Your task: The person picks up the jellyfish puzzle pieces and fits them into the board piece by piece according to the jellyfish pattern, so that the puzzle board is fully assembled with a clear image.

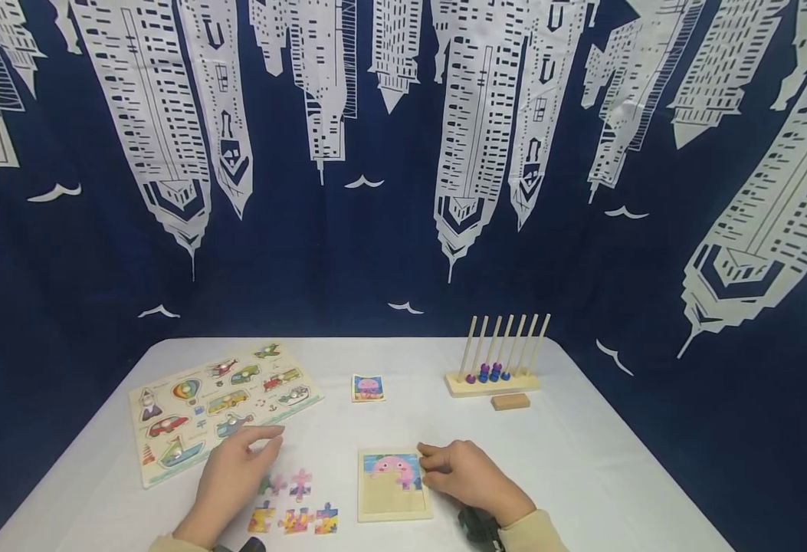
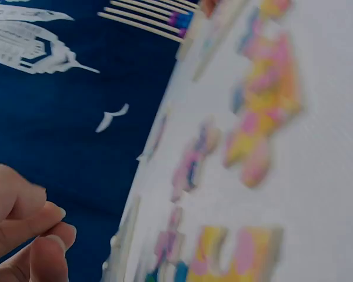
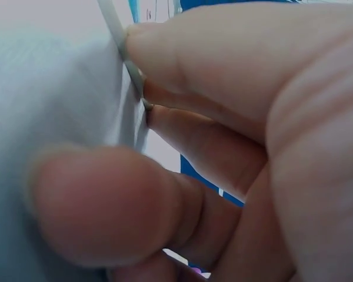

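In the head view, my left hand (image 1: 232,469) hovers over loose jigsaw pieces (image 1: 296,521), thumb and index finger apart. The left wrist view has its fingers (image 2: 26,220) loosely bent with nothing between them, and the pieces (image 2: 265,100) blurred. My right hand (image 1: 468,477) holds the right edge of a square wooden puzzle tray (image 1: 392,506), with the fingertips at its side and far corner. Pink and blue pieces (image 1: 392,464) fill the tray's upper part; bare wood shows below. Close up, the right hand's fingers (image 3: 188,64) meet the tray's thin edge (image 3: 115,29).
A large vehicle peg puzzle board (image 1: 203,418) lies at the left, partly behind the left hand. Beyond the tray is a small picture card (image 1: 368,388). A rack of upright rods with beads (image 1: 493,383) stands back right, a small wooden block (image 1: 510,402) before it.
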Demonstrator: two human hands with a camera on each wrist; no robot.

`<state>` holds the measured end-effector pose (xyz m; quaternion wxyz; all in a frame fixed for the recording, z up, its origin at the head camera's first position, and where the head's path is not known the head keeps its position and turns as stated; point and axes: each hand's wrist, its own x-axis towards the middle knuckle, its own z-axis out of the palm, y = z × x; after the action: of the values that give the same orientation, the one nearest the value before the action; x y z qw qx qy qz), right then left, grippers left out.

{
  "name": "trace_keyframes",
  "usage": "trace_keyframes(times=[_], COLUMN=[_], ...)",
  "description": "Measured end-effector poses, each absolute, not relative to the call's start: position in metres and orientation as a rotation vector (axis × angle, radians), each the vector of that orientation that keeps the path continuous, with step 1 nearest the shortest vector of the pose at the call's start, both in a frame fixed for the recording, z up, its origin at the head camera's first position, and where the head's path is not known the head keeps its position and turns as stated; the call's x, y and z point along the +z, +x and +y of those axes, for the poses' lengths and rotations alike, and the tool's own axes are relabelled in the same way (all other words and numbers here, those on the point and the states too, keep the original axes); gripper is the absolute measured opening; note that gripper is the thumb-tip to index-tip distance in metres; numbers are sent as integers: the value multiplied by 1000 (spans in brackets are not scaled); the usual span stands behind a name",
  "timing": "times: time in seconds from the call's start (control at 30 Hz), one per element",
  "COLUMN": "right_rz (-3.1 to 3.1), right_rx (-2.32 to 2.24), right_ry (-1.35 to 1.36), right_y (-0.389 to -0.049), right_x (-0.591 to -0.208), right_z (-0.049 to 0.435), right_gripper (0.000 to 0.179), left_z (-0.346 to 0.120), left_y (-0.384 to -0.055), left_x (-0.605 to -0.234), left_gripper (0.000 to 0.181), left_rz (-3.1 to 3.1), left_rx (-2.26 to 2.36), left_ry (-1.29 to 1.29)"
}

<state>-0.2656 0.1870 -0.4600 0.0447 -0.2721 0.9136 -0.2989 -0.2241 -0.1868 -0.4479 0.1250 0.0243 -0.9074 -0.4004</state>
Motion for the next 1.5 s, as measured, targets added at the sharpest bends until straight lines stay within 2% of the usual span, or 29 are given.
trace_keyframes(times=[0.23,0.47,0.9,1.5], right_rz=[2770,2764,2673,2684], right_rx=[-941,-949,-1087,-1081], right_ry=[-807,-800,-767,-759], right_y=[-266,-266,-264,-261], right_x=[-461,-463,-464,-460], right_z=[190,189,187,187], right_gripper=[29,29,32,31], left_z=[-185,-182,-186,-182], left_y=[-224,-223,-223,-218], left_x=[-463,-466,-470,-468], left_gripper=[26,25,35,28], left_rz=[-2699,-2845,-2898,-2902], left_rx=[-1098,-916,-860,-900], left_ry=[65,-105,-122,-120])
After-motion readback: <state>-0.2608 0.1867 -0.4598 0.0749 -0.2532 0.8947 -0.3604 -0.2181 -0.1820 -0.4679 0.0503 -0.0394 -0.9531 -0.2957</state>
